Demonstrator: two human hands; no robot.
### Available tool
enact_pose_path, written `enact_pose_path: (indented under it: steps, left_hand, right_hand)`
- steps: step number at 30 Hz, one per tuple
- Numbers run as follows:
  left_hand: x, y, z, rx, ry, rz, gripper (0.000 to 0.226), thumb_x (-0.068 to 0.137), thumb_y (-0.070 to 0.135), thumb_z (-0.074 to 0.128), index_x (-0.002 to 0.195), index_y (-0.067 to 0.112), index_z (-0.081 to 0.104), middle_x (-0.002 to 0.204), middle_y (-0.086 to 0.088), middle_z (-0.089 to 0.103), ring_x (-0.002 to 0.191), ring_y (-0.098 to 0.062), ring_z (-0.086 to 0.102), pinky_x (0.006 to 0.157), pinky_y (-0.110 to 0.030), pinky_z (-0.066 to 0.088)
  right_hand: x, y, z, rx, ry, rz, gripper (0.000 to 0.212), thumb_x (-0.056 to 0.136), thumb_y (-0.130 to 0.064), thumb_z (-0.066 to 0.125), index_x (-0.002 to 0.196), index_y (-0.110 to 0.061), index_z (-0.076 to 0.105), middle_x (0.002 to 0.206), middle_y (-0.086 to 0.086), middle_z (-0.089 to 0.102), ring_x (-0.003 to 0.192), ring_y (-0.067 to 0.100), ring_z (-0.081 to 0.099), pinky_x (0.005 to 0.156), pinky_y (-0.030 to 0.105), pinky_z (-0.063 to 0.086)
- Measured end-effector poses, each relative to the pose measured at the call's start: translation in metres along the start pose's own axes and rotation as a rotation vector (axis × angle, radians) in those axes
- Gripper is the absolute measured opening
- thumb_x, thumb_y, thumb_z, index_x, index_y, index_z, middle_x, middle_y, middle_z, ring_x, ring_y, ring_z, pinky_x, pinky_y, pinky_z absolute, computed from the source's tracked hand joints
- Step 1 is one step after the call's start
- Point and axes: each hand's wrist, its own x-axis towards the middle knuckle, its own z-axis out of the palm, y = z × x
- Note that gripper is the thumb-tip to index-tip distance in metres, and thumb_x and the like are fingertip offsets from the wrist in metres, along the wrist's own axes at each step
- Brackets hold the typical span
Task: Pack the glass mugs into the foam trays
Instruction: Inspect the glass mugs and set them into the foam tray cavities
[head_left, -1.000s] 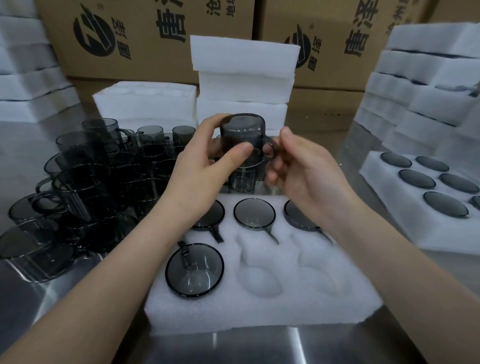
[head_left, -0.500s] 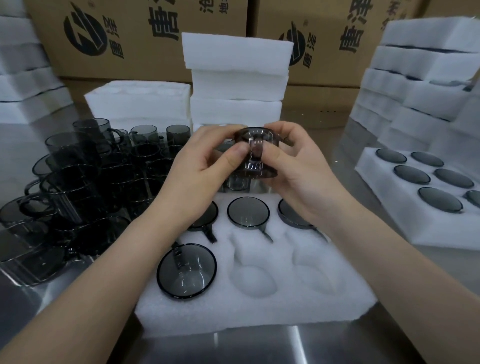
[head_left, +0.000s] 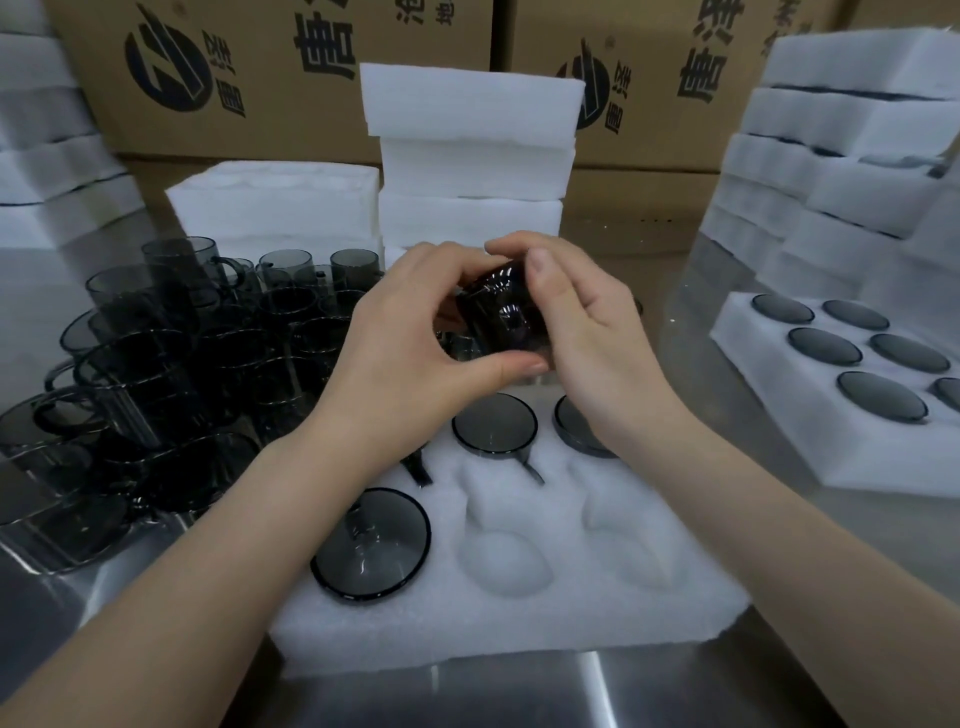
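Observation:
A smoky grey glass mug (head_left: 501, 314) is tipped on its side in mid-air, gripped from the left by my left hand (head_left: 410, 353) and from the right by my right hand (head_left: 587, 332). It hovers over the far row of the white foam tray (head_left: 519, 608) in front of me. That tray holds several mugs bottom up, one at the near left (head_left: 371, 545) and others in the far row (head_left: 493, 423). Two near pockets (head_left: 501, 564) are open foam. A crowd of loose mugs (head_left: 171, 374) stands on the steel table at the left.
A filled foam tray (head_left: 810, 415) lies at the right. Stacks of foam trays rise at the back centre (head_left: 470, 156), back left (head_left: 275, 208), far left (head_left: 47, 171) and right (head_left: 841, 166). Cardboard boxes (head_left: 270, 67) line the back.
The mug was upright and raised a second ago; both hands have turned it onto its side and lowered it a little toward the tray.

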Motion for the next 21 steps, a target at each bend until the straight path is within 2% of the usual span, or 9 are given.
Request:
enact_pose_path:
  steps: [3, 6, 7, 9, 12, 14, 16, 18, 21]
  left_hand:
    - [-0.0005, 0.0005, 0.0011, 0.032, -0.01, 0.043, 0.055, 0.063, 0.039, 0.083, 0.11, 0.036, 0.054, 0.104, 0.013, 0.061, 0.1, -0.004, 0.058, 0.089, -0.022, 0.047]
    - [-0.0006, 0.0005, 0.0011, -0.012, -0.016, 0.04, 0.055, 0.064, 0.036, 0.084, 0.11, 0.04, 0.053, 0.108, 0.014, 0.061, 0.105, -0.008, 0.06, 0.095, -0.031, 0.049]
    - [-0.0005, 0.0004, 0.001, -0.027, -0.018, 0.025, 0.055, 0.064, 0.035, 0.083, 0.109, 0.042, 0.053, 0.108, 0.014, 0.061, 0.106, -0.008, 0.061, 0.096, -0.033, 0.05]
    - [0.0, 0.0, 0.0006, -0.043, -0.027, -0.006, 0.055, 0.063, 0.034, 0.084, 0.109, 0.042, 0.055, 0.107, 0.019, 0.063, 0.105, -0.003, 0.062, 0.096, -0.029, 0.049]
    - [-0.0009, -0.0004, -0.0016, 0.016, -0.031, 0.017, 0.055, 0.063, 0.035, 0.088, 0.111, 0.035, 0.061, 0.1, 0.028, 0.065, 0.098, 0.011, 0.06, 0.088, -0.007, 0.043]
    - [-0.0018, 0.001, -0.0031, 0.069, -0.031, 0.053, 0.057, 0.064, 0.035, 0.088, 0.114, 0.03, 0.063, 0.098, 0.031, 0.063, 0.096, 0.017, 0.057, 0.086, -0.002, 0.038]
    - [-0.002, 0.0019, -0.0038, 0.088, -0.041, 0.08, 0.057, 0.064, 0.033, 0.087, 0.116, 0.029, 0.064, 0.099, 0.032, 0.061, 0.097, 0.016, 0.057, 0.087, -0.002, 0.038]
    - [-0.0019, 0.002, -0.0043, 0.068, -0.052, 0.083, 0.056, 0.065, 0.031, 0.088, 0.116, 0.027, 0.064, 0.103, 0.03, 0.062, 0.099, 0.014, 0.059, 0.09, -0.006, 0.041]
    - [-0.0014, 0.0012, -0.0042, 0.015, -0.059, 0.082, 0.057, 0.064, 0.028, 0.087, 0.117, 0.026, 0.064, 0.108, 0.027, 0.064, 0.104, 0.011, 0.06, 0.094, -0.011, 0.044]
  right_hand:
    - [0.0004, 0.001, -0.002, 0.069, 0.057, 0.073, 0.03, 0.106, -0.019, 0.038, 0.1, -0.019, 0.068, 0.106, 0.005, 0.069, 0.107, 0.022, 0.064, 0.09, 0.049, 0.054]
    - [0.001, 0.0021, -0.0028, 0.164, 0.014, 0.196, 0.03, 0.105, -0.035, 0.039, 0.115, -0.024, 0.064, 0.122, 0.005, 0.065, 0.116, 0.022, 0.062, 0.096, 0.052, 0.052]
    - [0.0011, 0.0023, -0.0029, 0.178, -0.019, 0.24, 0.032, 0.102, -0.043, 0.039, 0.119, -0.028, 0.062, 0.124, 0.0, 0.064, 0.118, 0.018, 0.061, 0.095, 0.048, 0.054]
    - [0.0009, 0.002, -0.0025, 0.142, -0.075, 0.266, 0.034, 0.094, -0.056, 0.045, 0.113, -0.034, 0.061, 0.115, -0.013, 0.067, 0.111, 0.006, 0.063, 0.089, 0.036, 0.056]
    - [0.0012, -0.001, -0.0011, -0.04, -0.012, 0.153, 0.029, 0.09, -0.053, 0.053, 0.1, -0.029, 0.066, 0.094, -0.017, 0.068, 0.093, -0.002, 0.065, 0.08, 0.022, 0.05]
    - [0.0011, -0.003, -0.0007, -0.1, 0.021, 0.153, 0.034, 0.096, -0.051, 0.049, 0.096, -0.023, 0.068, 0.087, -0.012, 0.069, 0.085, 0.003, 0.067, 0.073, 0.024, 0.05]
    - [0.0011, -0.0048, -0.0011, -0.063, -0.005, 0.237, 0.046, 0.101, -0.051, 0.039, 0.099, -0.015, 0.069, 0.088, 0.003, 0.073, 0.079, 0.019, 0.072, 0.065, 0.035, 0.058]
    - [0.0022, -0.0066, -0.0018, 0.011, -0.035, 0.31, 0.054, 0.103, -0.05, 0.032, 0.106, -0.01, 0.068, 0.093, 0.013, 0.074, 0.082, 0.03, 0.073, 0.065, 0.044, 0.061]
    - [0.004, -0.0055, -0.0041, 0.127, -0.074, 0.373, 0.057, 0.103, -0.05, 0.029, 0.115, -0.008, 0.065, 0.104, 0.017, 0.072, 0.091, 0.035, 0.071, 0.064, 0.044, 0.06]
